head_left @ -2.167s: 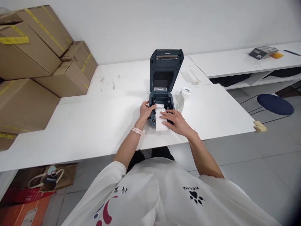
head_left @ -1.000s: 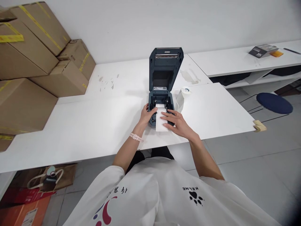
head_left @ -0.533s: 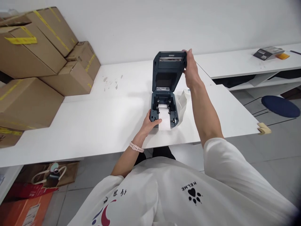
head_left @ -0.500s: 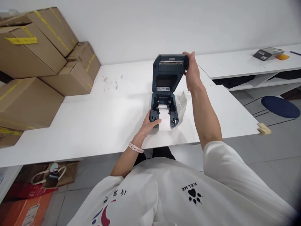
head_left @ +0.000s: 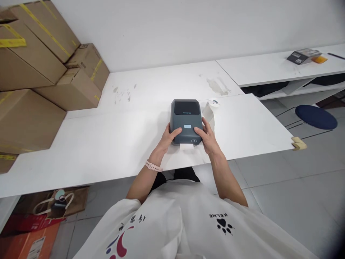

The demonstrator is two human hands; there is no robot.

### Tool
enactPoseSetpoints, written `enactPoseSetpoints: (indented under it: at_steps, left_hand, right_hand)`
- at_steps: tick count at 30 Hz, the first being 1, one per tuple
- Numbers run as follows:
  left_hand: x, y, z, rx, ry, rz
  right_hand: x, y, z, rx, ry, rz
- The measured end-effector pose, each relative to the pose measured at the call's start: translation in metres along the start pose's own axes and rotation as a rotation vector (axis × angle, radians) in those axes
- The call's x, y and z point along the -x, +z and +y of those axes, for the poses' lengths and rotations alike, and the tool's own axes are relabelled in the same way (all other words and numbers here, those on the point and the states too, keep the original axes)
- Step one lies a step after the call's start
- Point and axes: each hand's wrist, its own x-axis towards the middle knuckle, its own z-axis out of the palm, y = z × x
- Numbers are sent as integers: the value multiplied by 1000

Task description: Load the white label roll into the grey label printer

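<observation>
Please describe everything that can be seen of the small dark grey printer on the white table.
The small dark grey box-shaped printer looks like matte plastic with rounded corners. Its lid is closed, with a dark glossy window at the back, a light blue button in the middle and a small round mark near the front. It stands flat near the front edge of the white table. A white paper strip sticks out of its front. The left hand and right hand grip its sides.

The person wears a loose white short-sleeved T-shirt (head_left: 188, 223) printed with a black paw mark (head_left: 223, 226), "KELME" lettering and a red-and-purple graphic (head_left: 120, 244); a pale pink wristwatch (head_left: 153, 166) circles the left wrist.
</observation>
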Motion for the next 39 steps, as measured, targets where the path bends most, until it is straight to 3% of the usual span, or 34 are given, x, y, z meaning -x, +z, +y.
enactPoseSetpoints:
  at_steps: [7, 9, 12, 13, 14, 16, 18, 22, 26, 28, 33, 39]
  left_hand:
    - [-6, -4, -7, -47, 70, 29]
    - [8, 0, -19, -71, 81, 141]
    - [40, 10, -43, -160, 87, 484]
    - [50, 14, -49, -160, 55, 523]
    - [56, 18, -54, -132, 5, 486]
    - [61, 25, -56, -39, -138, 258]
    - [57, 30, -50, 54, -196, 113]
    - [48, 30, -41, 50, -126, 89]
    - [55, 18, -51, -69, -66, 51]
    - [59, 10, -56, -94, -22, 90]
    - [57, -6, -47, -38, 202, 376]
    - [42, -24, -30, -54, 252, 467]
  right_hand:
    - [-3, 1, 1, -66, 19, -17]
    - [-4, 2, 2, -52, 26, -9]
    - [-6, 4, 4, -49, 27, -10]
    - [-6, 5, 4, -53, 29, -7]
    - [-5, 6, 3, -63, 31, 1]
    - [-4, 8, 0, -103, 32, 25]
    - [-2, 8, -5, -158, 42, 39]
    - [-6, 8, -19, -161, 73, 64]
    - [-18, 12, -34, 5, 7, 86]
    - [-23, 15, -38, 60, -8, 99]
    - [-17, 10, -39, 150, 12, 92]
    - [25, -5, -42, 77, -85, 39]
